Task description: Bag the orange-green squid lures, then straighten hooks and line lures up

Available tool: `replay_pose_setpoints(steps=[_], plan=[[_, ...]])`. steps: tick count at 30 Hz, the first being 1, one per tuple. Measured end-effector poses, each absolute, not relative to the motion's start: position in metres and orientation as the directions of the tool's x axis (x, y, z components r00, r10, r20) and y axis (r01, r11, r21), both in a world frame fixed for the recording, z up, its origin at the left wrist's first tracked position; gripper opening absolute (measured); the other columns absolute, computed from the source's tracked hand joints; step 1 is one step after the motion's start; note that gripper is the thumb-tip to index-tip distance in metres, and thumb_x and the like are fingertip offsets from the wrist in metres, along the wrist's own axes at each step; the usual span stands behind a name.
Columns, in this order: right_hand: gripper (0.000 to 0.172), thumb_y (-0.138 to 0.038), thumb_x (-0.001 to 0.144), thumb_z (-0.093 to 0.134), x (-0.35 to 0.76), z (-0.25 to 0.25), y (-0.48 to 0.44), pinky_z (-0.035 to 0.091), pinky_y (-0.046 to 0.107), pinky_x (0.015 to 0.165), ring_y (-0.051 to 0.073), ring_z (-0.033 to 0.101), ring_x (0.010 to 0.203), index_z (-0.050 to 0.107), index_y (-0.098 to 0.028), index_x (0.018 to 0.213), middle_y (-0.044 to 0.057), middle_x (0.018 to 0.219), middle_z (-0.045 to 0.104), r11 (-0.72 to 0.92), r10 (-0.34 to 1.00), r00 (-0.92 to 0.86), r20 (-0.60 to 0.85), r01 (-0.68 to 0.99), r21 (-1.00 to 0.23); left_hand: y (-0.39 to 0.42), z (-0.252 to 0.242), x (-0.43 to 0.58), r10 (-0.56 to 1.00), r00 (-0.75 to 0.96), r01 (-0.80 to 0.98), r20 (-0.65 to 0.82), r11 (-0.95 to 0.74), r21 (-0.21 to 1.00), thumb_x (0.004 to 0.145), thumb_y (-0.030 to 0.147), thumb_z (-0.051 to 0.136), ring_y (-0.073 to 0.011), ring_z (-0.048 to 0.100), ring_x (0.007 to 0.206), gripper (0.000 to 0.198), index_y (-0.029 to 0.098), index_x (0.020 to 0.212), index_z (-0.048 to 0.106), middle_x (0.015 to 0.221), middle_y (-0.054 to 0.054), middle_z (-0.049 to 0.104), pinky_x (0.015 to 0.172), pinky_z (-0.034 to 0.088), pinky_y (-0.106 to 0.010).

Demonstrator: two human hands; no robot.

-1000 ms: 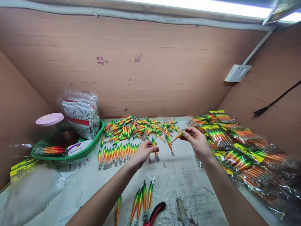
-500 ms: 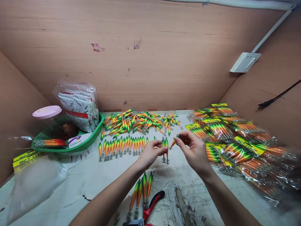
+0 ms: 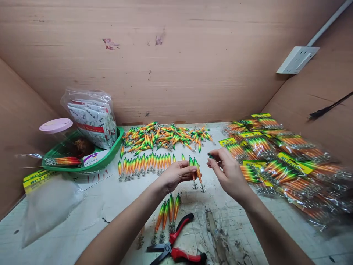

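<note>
My left hand [image 3: 176, 175] is closed around two or three orange-and-green squid-jig lures [image 3: 196, 170], their hooked ends hanging down over the bench. My right hand [image 3: 225, 172] sits just to the right, fingers pinched on one more lure, of which only the green tip [image 3: 211, 156] shows. A neat row of the same lures [image 3: 143, 163] lies behind my left hand. Behind that row is a loose heap of lures [image 3: 165, 136]. A short row of lures [image 3: 167, 213] lies below my hands.
Red-handled pliers [image 3: 176, 246] lie at the front of the white bench. Bagged lures with yellow header cards [image 3: 275, 162] are stacked on the right. A green basket [image 3: 113, 151] with a packet bag and a pink-lidded jar stands left. Empty bags [image 3: 49, 206] lie at front left.
The camera tipped downward. My left hand gained lures and came nearer. My right hand drew in toward it with one lure, now mostly hidden in its fingers.
</note>
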State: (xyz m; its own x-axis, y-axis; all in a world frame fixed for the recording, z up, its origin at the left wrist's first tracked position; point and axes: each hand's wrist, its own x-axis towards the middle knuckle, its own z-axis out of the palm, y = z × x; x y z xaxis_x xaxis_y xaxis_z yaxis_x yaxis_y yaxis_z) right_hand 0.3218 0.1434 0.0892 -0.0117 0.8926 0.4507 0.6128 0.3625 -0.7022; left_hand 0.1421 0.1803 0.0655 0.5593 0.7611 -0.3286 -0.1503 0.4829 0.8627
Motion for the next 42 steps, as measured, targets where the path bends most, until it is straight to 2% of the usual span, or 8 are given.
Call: replay_pose_setpoints(steps=[4, 7, 12, 18, 26, 30, 35, 42], plan=[[0.026, -0.043, 0.087, 0.048, 0.328, 0.089, 0.146, 0.043, 0.028, 0.059, 0.015, 0.05, 0.065, 0.054, -0.02, 0.096, -0.001, 0.074, 0.049, 0.178, 0.984, -0.087, 0.156, 0.39, -0.903, 0.176, 0.069, 0.143, 0.728, 0.597, -0.16, -0.337, 0.52, 0.839, 0.053, 0.039, 0.086, -0.0129, 0.061, 0.072, 0.041, 0.012, 0.077, 0.067, 0.077, -0.004, 0.067, 0.083, 0.045, -0.031], [0.035, -0.053, 0.08, 0.057, 0.324, 0.094, 0.145, 0.034, 0.025, 0.052, 0.011, 0.04, 0.057, 0.055, -0.019, 0.087, -0.005, 0.066, 0.045, 0.025, 0.988, -0.153, -0.022, 0.295, -0.955, 0.173, 0.071, 0.145, 0.725, 0.605, -0.157, -0.33, 0.514, 0.843, 0.054, 0.037, 0.086, -0.0104, 0.059, 0.07, 0.036, 0.012, 0.073, 0.068, 0.072, -0.002, 0.065, 0.079, 0.044, -0.027], [0.049, -0.058, 0.061, 0.075, 0.316, 0.096, 0.144, 0.023, 0.023, 0.047, 0.007, 0.032, 0.051, 0.051, -0.019, 0.076, -0.008, 0.059, 0.042, -0.145, 0.975, -0.148, -0.164, 0.129, -0.981, 0.169, 0.07, 0.146, 0.726, 0.602, -0.138, -0.333, 0.505, 0.852, 0.055, 0.037, 0.086, -0.0095, 0.059, 0.068, 0.036, 0.011, 0.073, 0.068, 0.071, -0.002, 0.066, 0.075, 0.042, -0.024], [0.04, -0.046, 0.06, 0.081, 0.324, 0.09, 0.143, 0.023, 0.022, 0.046, 0.005, 0.031, 0.047, 0.056, -0.017, 0.074, -0.007, 0.056, 0.045, -0.254, 0.952, -0.198, -0.234, -0.081, -0.964, 0.165, 0.07, 0.145, 0.719, 0.572, -0.205, -0.395, 0.592, 0.78, 0.051, 0.031, 0.089, -0.0133, 0.066, 0.07, 0.045, 0.014, 0.084, 0.063, 0.077, -0.005, 0.071, 0.074, 0.045, -0.027], [0.029, -0.036, 0.063, 0.082, 0.334, 0.094, 0.134, 0.039, 0.021, 0.049, 0.009, 0.053, 0.055, 0.065, -0.017, 0.077, 0.001, 0.069, 0.064, -0.369, 0.924, -0.197, -0.327, -0.24, -0.898, 0.158, 0.079, 0.14, 0.668, 0.684, -0.261, -0.294, 0.601, 0.756, 0.063, 0.027, 0.083, -0.0167, 0.069, 0.082, 0.04, 0.013, 0.098, 0.07, 0.086, -0.007, 0.071, 0.082, 0.047, -0.029], [0.03, -0.033, 0.064, 0.081, 0.334, 0.095, 0.13, 0.044, 0.02, 0.051, 0.01, 0.058, 0.059, 0.067, -0.017, 0.084, 0.003, 0.073, 0.068, -0.396, 0.914, -0.219, -0.341, -0.31, -0.864, 0.155, 0.082, 0.138, 0.669, 0.678, -0.272, -0.304, 0.613, 0.742, 0.064, 0.023, 0.082, -0.0143, 0.067, 0.08, 0.043, 0.015, 0.105, 0.069, 0.093, -0.01, 0.073, 0.08, 0.048, -0.027], [0.025, -0.03, 0.068, 0.078, 0.333, 0.096, 0.127, 0.044, 0.019, 0.053, 0.011, 0.061, 0.063, 0.067, -0.016, 0.086, 0.005, 0.079, 0.07, -0.391, 0.915, -0.24, -0.323, -0.339, -0.855, 0.152, 0.083, 0.137, 0.656, 0.684, -0.278, -0.319, 0.638, 0.718, 0.065, 0.021, 0.081, -0.0132, 0.067, 0.076, 0.043, 0.015, 0.105, 0.069, 0.092, -0.01, 0.074, 0.079, 0.049, -0.027], [0.024, -0.033, 0.069, 0.077, 0.331, 0.102, 0.125, 0.042, 0.021, 0.053, 0.011, 0.058, 0.061, 0.069, -0.017, 0.085, 0.003, 0.072, 0.068, -0.39, 0.914, -0.248, -0.322, -0.313, -0.866, 0.151, 0.085, 0.136, 0.643, 0.702, -0.272, -0.305, 0.638, 0.72, 0.066, 0.021, 0.08, -0.0146, 0.067, 0.08, 0.042, 0.016, 0.107, 0.069, 0.097, -0.011, 0.073, 0.081, 0.047, -0.028]])
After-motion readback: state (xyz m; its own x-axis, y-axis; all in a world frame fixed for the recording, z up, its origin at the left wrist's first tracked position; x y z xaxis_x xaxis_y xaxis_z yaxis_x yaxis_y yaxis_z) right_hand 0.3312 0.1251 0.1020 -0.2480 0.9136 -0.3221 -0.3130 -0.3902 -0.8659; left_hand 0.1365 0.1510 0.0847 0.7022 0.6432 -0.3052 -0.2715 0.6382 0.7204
